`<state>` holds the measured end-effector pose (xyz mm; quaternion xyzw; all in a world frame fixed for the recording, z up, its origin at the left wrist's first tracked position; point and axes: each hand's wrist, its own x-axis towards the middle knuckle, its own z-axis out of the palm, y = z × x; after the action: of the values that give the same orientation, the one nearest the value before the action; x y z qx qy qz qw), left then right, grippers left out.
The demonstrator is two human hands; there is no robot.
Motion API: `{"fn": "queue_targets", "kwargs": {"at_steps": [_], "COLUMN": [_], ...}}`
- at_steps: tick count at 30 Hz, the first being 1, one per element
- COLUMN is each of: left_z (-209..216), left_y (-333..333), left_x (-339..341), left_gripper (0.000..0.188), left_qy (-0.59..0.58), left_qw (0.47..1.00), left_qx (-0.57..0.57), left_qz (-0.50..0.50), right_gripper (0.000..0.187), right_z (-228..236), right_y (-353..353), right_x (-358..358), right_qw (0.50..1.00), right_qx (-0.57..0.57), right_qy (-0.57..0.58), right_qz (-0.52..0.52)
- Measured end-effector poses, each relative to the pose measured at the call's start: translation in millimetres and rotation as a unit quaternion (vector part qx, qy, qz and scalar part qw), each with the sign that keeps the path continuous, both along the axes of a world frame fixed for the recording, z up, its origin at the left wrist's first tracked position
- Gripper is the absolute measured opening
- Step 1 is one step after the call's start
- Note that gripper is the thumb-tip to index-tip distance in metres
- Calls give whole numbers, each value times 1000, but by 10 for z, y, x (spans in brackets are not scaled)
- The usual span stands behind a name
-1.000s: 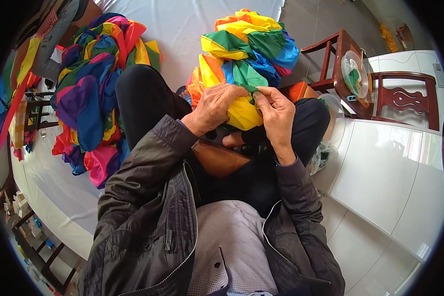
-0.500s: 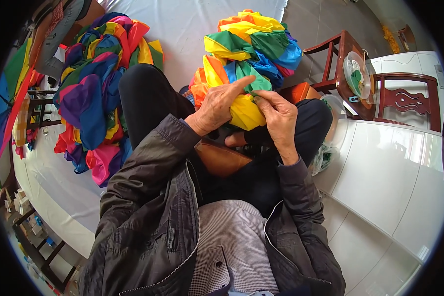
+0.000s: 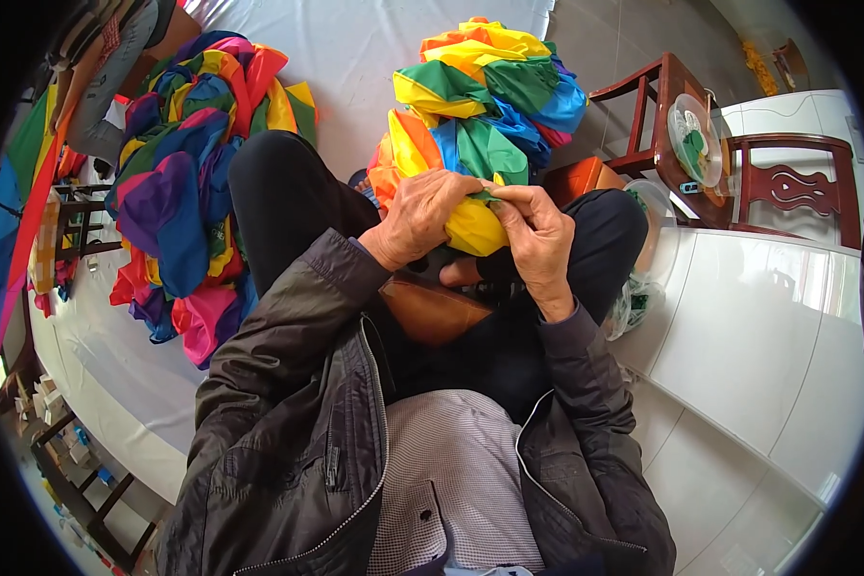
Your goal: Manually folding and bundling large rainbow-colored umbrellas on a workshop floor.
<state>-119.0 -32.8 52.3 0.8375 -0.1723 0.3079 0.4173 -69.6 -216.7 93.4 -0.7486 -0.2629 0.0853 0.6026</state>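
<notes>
In front of my knees lies a heap of thin rainbow-coloured fabric [image 3: 494,82] in orange, yellow, green and blue. Its near end hangs between my legs. My left hand [image 3: 422,213] and my right hand [image 3: 540,235] meet above a yellow part of this cloth. Thumbs and fingers of both pinch a small green edge of the fabric. The fingertips nearly touch, and they hide most of the gripped bit.
A second rainbow fabric pile [image 3: 178,182] lies left of my knee on pale sheeting [image 3: 341,58]. At right, a wooden stool [image 3: 658,125] carries a clear plastic tub [image 3: 693,144], beside a carved wooden chair [image 3: 802,187]. Another person's leg [image 3: 115,82] shows far left.
My left index finger was stretched out and is now bent down to the fabric. The left hand has come closer to the right, and both now pinch the green edge.
</notes>
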Motion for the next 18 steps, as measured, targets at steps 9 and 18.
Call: {"fn": "queue_targets", "kwargs": {"at_steps": [9,18], "left_z": [45,49], "left_y": [18,-82], "left_x": [-12,-13], "left_gripper": [40,37], "left_qy": [-39,-10], "left_qw": [997,1000], "left_qx": [56,-9], "left_qz": [24,22], "right_gripper": [10,10], "right_z": [-90,-126], "right_y": [-28,-55], "right_x": [16,-31], "right_qw": [998,997], "right_qx": [36,-24], "right_qy": [-52,-69], "right_qz": [15,-23]}}
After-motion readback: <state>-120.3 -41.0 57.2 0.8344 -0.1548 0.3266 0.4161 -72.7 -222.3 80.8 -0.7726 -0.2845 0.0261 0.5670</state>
